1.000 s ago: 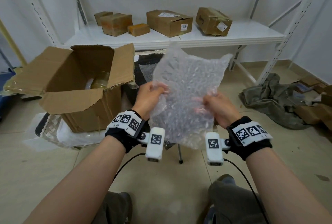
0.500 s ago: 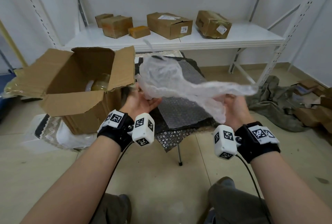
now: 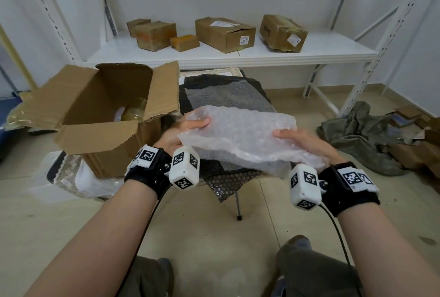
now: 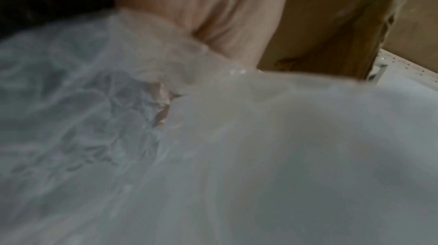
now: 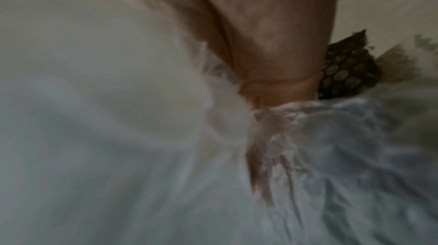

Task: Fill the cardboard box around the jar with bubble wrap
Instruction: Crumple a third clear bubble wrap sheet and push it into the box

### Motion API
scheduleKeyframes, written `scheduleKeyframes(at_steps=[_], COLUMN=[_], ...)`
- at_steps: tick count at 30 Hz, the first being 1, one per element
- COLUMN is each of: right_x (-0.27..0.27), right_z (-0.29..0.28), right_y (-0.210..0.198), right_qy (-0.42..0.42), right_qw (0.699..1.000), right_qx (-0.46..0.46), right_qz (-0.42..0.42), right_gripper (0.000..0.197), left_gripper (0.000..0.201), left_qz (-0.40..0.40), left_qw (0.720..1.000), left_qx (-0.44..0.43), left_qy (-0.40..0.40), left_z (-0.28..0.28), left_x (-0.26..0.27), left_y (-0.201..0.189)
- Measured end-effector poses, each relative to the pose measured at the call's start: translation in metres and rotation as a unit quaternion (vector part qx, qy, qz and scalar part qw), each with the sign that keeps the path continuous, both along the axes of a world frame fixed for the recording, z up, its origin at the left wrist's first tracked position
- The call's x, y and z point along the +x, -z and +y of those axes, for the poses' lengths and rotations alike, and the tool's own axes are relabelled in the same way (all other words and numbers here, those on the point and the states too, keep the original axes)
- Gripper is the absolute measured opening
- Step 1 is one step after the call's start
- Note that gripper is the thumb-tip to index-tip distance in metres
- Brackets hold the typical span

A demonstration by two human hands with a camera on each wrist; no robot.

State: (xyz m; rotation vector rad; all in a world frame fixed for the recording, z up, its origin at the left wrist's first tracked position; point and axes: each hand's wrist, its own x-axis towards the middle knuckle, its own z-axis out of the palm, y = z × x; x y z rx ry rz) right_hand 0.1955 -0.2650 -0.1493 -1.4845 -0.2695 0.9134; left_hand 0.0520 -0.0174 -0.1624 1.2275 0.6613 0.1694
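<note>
A clear sheet of bubble wrap (image 3: 240,137) lies folded over between my two hands, held roughly level above the stool. My left hand (image 3: 188,127) grips its left edge, thumb on top. My right hand (image 3: 300,142) grips its right edge, thumb on top as well. Both wrist views are blurred and filled by bubble wrap (image 4: 213,155) (image 5: 142,136) with a palm behind it. The open cardboard box (image 3: 95,134) stands to the left, flaps up. A glass jar (image 3: 134,112) shows inside it near the right wall.
A small stool (image 3: 228,96) covered with dark cloth and more bubble wrap stands under my hands. A white shelf (image 3: 321,49) behind holds several closed cardboard boxes. Crumpled green cloth (image 3: 357,137) and cardboard scraps lie on the floor at right.
The sheet was upright and spread a second ago. It was swung down flat, and now lies folded lower between my hands, with both thumbs on top.
</note>
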Motion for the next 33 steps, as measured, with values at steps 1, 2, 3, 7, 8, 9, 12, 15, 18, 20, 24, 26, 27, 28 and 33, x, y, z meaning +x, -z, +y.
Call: scheduleKeyframes(at_steps=[1,2,3,7,8,9,12,15,18,20,24,26,27,28,33], right_x=[0.003,0.003,0.008,0.007,0.006,0.005,0.008,0.011,0.01,0.009,0.01,0.012,0.013,0.013,0.014], right_z=[0.0,0.0,-0.001,0.003,0.003,0.004,0.007,0.007,0.006,0.005,0.004,0.005,0.005,0.005,0.009], right_y=[0.002,0.003,0.008,0.015,0.016,0.018,0.023,0.022,0.021,0.021,0.023,0.024,0.024,0.024,0.028], right_qy=[-0.023,-0.021,-0.015,0.016,0.026,0.039,0.086,0.13,0.142,0.102,0.017,0.043,0.057,0.071,0.104], right_qw=[1.0,1.0,1.0,0.999,0.999,0.998,0.994,0.988,0.985,0.991,0.999,0.998,0.997,0.996,0.993], right_qx=[-0.005,-0.006,-0.002,0.024,0.034,0.041,0.06,0.082,0.095,0.088,0.051,0.049,0.05,0.05,0.05], right_qz=[0.008,0.007,0.0,0.025,0.027,0.023,0.003,0.0,-0.009,-0.02,-0.006,0.005,0.004,0.002,-0.017], right_gripper=[0.022,0.022,0.026,0.044,0.043,0.041,0.036,0.036,0.034,0.038,0.056,0.06,0.057,0.051,0.029], left_gripper=[0.02,0.027,0.034,0.033,0.037,0.041,0.047,0.018,0.021,0.028,0.017,0.018,0.022,0.029,0.044], left_qz=[-0.008,-0.016,-0.022,0.011,0.025,0.03,0.015,0.016,0.009,-0.01,-0.029,-0.02,-0.014,-0.004,0.04], left_qw=[1.0,1.0,1.0,0.999,0.997,0.997,0.999,0.997,0.995,0.998,0.999,0.999,0.999,0.998,0.99], left_qx=[-0.007,-0.012,-0.009,0.001,0.016,0.017,-0.011,0.007,0.003,-0.02,-0.017,0.007,0.023,0.045,0.102], left_qy=[0.011,0.013,0.002,-0.053,-0.068,-0.064,0.031,0.072,0.095,0.063,-0.011,-0.029,-0.039,-0.051,-0.085], left_z=[0.002,0.003,0.005,-0.005,-0.008,-0.009,-0.007,-0.009,-0.011,-0.008,-0.006,-0.003,0.0,0.001,-0.001], left_x=[0.0,-0.001,-0.001,0.001,0.001,0.002,-0.001,-0.005,-0.004,-0.002,0.0,0.001,0.002,0.003,0.007], left_y=[0.001,0.004,0.007,0.002,-0.002,-0.003,0.0,0.005,0.002,0.004,0.008,0.011,0.012,0.014,0.014])
